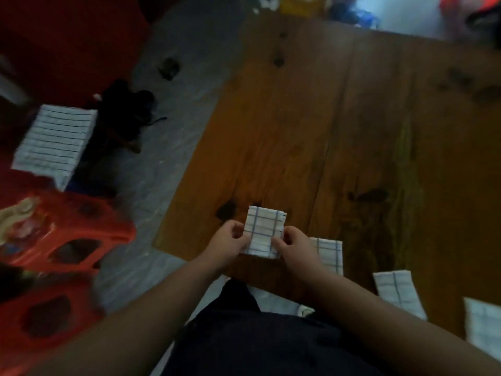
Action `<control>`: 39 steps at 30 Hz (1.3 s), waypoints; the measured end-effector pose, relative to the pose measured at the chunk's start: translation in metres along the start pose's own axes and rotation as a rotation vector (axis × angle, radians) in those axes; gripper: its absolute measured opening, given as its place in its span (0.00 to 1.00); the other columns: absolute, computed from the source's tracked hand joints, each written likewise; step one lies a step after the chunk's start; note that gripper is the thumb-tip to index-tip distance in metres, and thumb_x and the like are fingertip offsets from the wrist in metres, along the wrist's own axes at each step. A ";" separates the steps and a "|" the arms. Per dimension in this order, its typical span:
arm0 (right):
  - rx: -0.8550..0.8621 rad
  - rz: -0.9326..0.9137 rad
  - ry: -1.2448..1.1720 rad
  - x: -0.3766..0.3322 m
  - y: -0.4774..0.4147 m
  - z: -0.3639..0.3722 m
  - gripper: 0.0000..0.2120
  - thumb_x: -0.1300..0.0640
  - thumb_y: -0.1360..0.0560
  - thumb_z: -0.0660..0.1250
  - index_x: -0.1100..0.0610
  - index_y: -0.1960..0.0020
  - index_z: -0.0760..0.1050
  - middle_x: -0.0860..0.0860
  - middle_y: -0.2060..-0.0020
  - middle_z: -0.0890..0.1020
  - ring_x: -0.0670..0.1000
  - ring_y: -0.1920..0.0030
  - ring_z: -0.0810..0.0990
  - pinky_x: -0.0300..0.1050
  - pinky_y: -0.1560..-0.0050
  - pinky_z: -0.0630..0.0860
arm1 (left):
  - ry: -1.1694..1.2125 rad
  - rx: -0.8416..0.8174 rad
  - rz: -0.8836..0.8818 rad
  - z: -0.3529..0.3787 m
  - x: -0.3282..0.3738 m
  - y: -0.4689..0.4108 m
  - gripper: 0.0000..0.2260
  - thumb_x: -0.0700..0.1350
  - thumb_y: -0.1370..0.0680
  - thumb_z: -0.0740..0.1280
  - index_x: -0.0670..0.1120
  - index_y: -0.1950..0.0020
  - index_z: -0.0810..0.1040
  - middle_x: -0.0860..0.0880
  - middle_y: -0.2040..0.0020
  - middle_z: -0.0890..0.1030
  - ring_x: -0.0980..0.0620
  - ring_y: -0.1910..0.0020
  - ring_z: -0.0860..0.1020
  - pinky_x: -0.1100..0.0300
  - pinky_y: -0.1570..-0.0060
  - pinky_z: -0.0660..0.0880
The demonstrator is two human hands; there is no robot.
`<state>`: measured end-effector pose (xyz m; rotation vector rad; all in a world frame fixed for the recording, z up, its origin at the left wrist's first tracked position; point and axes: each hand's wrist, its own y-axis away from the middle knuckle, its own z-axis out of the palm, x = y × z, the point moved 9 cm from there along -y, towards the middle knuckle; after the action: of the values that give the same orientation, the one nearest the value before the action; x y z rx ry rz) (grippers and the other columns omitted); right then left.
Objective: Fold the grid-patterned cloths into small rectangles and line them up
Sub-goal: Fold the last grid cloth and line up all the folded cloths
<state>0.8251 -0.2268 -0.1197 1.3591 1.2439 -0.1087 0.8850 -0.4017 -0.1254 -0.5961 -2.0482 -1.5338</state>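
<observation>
A small folded white cloth with a blue grid lies near the front left corner of the wooden table. My left hand pinches its left edge and my right hand pinches its right edge. To the right, three folded grid cloths lie in a row along the table's near edge: one partly behind my right wrist, a second, and a third cut off by the frame's right border. A stack of grid cloths sits off the table at the far left.
Red plastic stools stand at the lower left on the grey floor. A dark bundle lies on the floor beside the stack. Blurred clutter sits beyond the table's far edge. My dark-clothed lap fills the bottom centre.
</observation>
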 end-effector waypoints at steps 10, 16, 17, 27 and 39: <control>0.268 0.218 -0.060 0.012 -0.031 0.032 0.11 0.54 0.20 0.68 0.46 0.41 0.69 0.43 0.50 0.78 0.42 0.54 0.79 0.35 0.62 0.75 | -0.399 -0.198 0.047 -0.018 -0.004 -0.061 0.21 0.41 0.21 0.69 0.51 0.30 0.67 0.53 0.45 0.77 0.54 0.47 0.80 0.57 0.52 0.82; 0.392 0.122 0.118 0.008 -0.016 0.035 0.24 0.52 0.23 0.70 0.47 0.31 0.65 0.42 0.43 0.74 0.42 0.45 0.76 0.34 0.55 0.75 | -0.702 -0.140 0.330 -0.028 0.017 -0.058 0.21 0.48 0.24 0.73 0.54 0.34 0.68 0.58 0.43 0.71 0.58 0.46 0.75 0.60 0.48 0.78; 0.393 0.080 0.173 0.004 -0.014 0.035 0.24 0.52 0.23 0.70 0.47 0.30 0.65 0.42 0.41 0.72 0.41 0.43 0.74 0.35 0.49 0.75 | -0.739 -0.158 0.383 -0.027 0.020 -0.056 0.21 0.48 0.23 0.72 0.55 0.34 0.68 0.57 0.41 0.71 0.58 0.45 0.75 0.60 0.47 0.78; 0.306 -0.050 0.444 0.003 -0.009 0.063 0.28 0.53 0.22 0.69 0.50 0.26 0.63 0.48 0.30 0.64 0.47 0.30 0.65 0.39 0.32 0.66 | -0.865 -0.279 0.604 -0.016 0.014 -0.052 0.17 0.45 0.20 0.67 0.50 0.31 0.70 0.53 0.32 0.68 0.57 0.39 0.72 0.59 0.40 0.77; 0.267 -0.150 0.469 -0.011 -0.007 0.093 0.21 0.54 0.21 0.67 0.52 0.30 0.68 0.47 0.31 0.66 0.47 0.32 0.68 0.41 0.33 0.72 | -0.910 -0.221 0.631 -0.046 -0.012 -0.048 0.16 0.48 0.21 0.67 0.53 0.33 0.71 0.54 0.39 0.73 0.57 0.41 0.73 0.58 0.43 0.78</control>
<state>0.8707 -0.3059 -0.1410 1.5735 1.7755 -0.0631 0.8708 -0.4596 -0.1580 -2.0921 -1.9113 -1.1838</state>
